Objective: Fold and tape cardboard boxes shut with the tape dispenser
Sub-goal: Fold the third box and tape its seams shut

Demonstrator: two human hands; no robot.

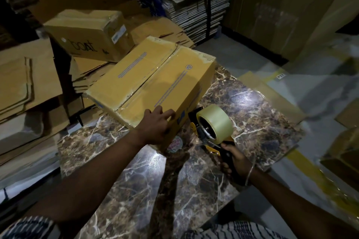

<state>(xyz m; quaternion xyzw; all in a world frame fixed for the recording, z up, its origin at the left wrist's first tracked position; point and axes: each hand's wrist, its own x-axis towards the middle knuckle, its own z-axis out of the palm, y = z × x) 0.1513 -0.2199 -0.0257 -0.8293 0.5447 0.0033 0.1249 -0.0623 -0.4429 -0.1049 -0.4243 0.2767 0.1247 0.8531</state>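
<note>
A closed yellow-brown cardboard box (153,81) lies on the dark marble table (252,114), its top flaps meeting along a centre seam covered with clear tape. My left hand (155,126) grips the box's near corner, fingers over the top edge. My right hand (233,163) holds the black handle of a yellow tape dispenser (209,134) carrying a roll of clear tape (215,120). The dispenser's front end sits close against the box's right side wall, low near the table.
A second taped box (89,33) printed "boat" stands behind on flattened cardboard sheets (23,87) piled at the left. Tall stacks of flat cartons (196,2) fill the back. A pale floor (242,52) with yellow line markings lies to the right of the table.
</note>
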